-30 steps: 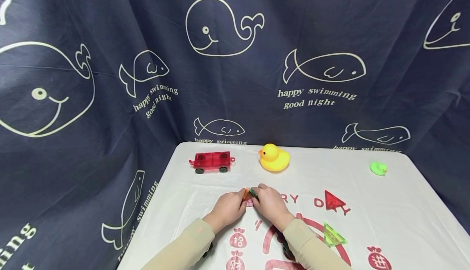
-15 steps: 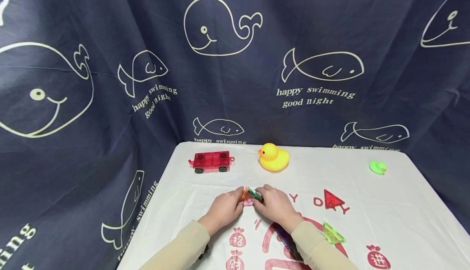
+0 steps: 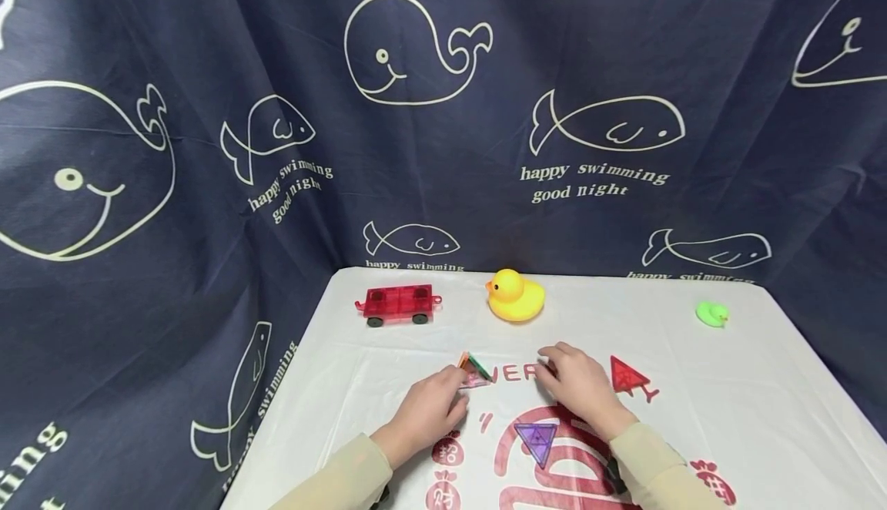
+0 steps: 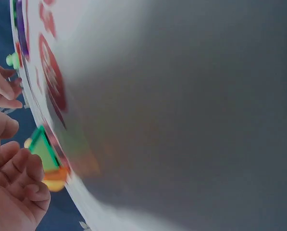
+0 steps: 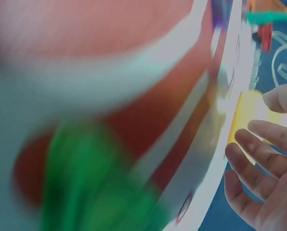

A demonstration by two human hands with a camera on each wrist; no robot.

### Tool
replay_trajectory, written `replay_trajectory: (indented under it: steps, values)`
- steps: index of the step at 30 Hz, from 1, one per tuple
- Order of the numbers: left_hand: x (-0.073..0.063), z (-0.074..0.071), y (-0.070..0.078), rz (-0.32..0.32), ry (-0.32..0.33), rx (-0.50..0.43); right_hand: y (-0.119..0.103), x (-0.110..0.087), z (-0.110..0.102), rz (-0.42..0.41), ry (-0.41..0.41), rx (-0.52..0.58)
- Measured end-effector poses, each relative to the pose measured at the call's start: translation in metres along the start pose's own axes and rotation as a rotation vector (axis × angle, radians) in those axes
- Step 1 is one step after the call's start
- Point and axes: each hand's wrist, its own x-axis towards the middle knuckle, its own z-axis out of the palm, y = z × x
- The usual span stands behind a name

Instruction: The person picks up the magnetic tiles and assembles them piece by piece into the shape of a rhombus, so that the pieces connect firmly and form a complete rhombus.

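An orange tile (image 3: pixel 464 360) and a green tile (image 3: pixel 480 367) lean together, with pink showing low between them. My left hand (image 3: pixel 428 406) is right beside this pair, its fingertips overlapping the orange side; in the left wrist view its fingers are loosely bent and the thumb stands apart. To the right, my right hand (image 3: pixel 580 384) hovers over the red lettering with nothing in it, fingers spread in the right wrist view. A purple triangular tile (image 3: pixel 537 442) lies between the forearms. Beyond the right hand is a red triangular tile (image 3: pixel 627 375).
A red toy wagon (image 3: pixel 398 304) with black wheels stands at the back left. Beside it sits a yellow rubber duck (image 3: pixel 515 296); a small green duck (image 3: pixel 711 313) is at the right. A blurred green tile (image 5: pixel 95 183) shows close to the right wrist camera. Dark curtains hang behind the table.
My right hand has come away from the leaning tiles and moved right. The purple tile is uncovered, while the right forearm now covers the yellow-green tile. My left hand stays beside the tiles.
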Motion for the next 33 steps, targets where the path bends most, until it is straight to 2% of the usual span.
replay_trajectory:
  steps: [8,13,21,27,33]
  values:
    - [0.007,0.009,0.033,0.126,-0.011,0.004,0.054,-0.015,-0.016,0.063,0.038,-0.037]
    - [0.013,0.019,0.053,0.175,-0.025,0.001,0.081,-0.028,-0.024,0.102,0.066,-0.048]
    - [0.021,0.031,0.078,0.167,-0.121,0.034,0.109,-0.042,-0.037,0.15,0.088,-0.073]
    - [0.023,0.038,0.087,0.163,-0.132,0.086,0.122,-0.049,-0.042,0.203,0.015,-0.089]
    - [0.024,0.041,0.089,0.173,-0.137,0.119,0.122,-0.052,-0.046,0.213,-0.018,-0.08]
